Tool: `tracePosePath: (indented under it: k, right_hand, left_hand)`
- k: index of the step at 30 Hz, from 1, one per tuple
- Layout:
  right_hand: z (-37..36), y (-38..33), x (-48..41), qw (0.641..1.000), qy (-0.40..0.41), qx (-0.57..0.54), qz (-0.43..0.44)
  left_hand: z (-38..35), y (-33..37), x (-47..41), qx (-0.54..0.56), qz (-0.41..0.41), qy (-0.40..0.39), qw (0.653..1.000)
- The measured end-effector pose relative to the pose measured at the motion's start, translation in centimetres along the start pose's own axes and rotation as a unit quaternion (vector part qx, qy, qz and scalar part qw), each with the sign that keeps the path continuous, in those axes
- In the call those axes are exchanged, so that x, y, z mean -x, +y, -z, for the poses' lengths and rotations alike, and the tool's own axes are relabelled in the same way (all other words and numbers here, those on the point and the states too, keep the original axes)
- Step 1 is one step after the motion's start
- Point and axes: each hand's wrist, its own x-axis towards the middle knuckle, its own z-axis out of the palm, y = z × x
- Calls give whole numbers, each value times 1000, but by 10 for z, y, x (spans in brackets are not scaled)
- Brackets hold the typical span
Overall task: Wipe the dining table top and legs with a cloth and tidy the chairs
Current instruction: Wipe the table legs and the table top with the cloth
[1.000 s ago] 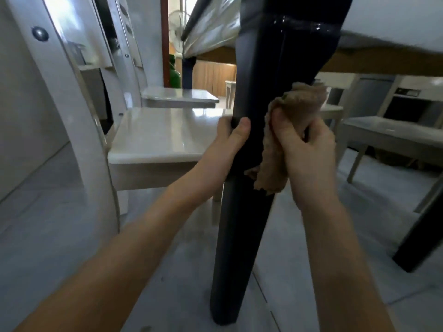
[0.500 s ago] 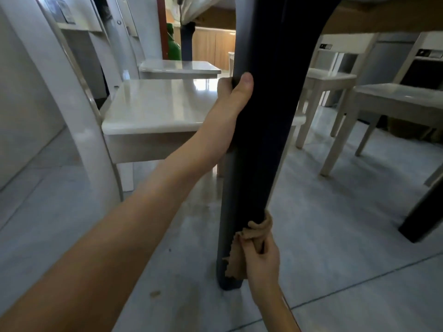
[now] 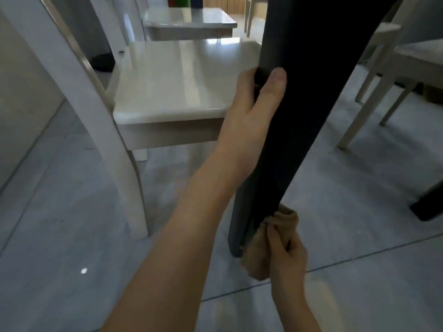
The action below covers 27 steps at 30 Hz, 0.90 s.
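Leg [image 3: 309, 97], centre frame: braced by gripping left hand [image 3: 249, 111]; cloth [image 3: 256, 257] clenched in right hand [image 3: 287, 257], best wrapped round the foot.

left hand [image 3: 249, 111] grips dark table leg [image 3: 311, 92]; right hand [image 3: 286, 257] presses tan cloth [image 3: 256, 259] at its base.

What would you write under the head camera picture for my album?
Left hand steadies the dark table leg while right hand presses a cloth near its foot.
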Motion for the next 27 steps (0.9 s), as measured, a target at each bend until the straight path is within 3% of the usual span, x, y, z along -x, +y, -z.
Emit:
tracePosePath:
  k: [7,10,13,21,27]
  right_hand:
    - [27,-140,27,1000,-11,-7,-27]
    - [45,-214,39,997,-6,-26,-68]
    - [70,-304,61,995,-2,5,-101]
    - [181,-575,178,979,-17,96,-176]
    - [290,-641,227,969,20,124,-213]
  left_hand:
    - [13,39,24,-60,109,-23,992]
    - [26,82,54,-129,210,26,969]
    - [36,160,74,-168,271,74,945]
    - [9,456,98,-219,331,-12,918]
    - [-17,551,144,-240,412,-34,879]
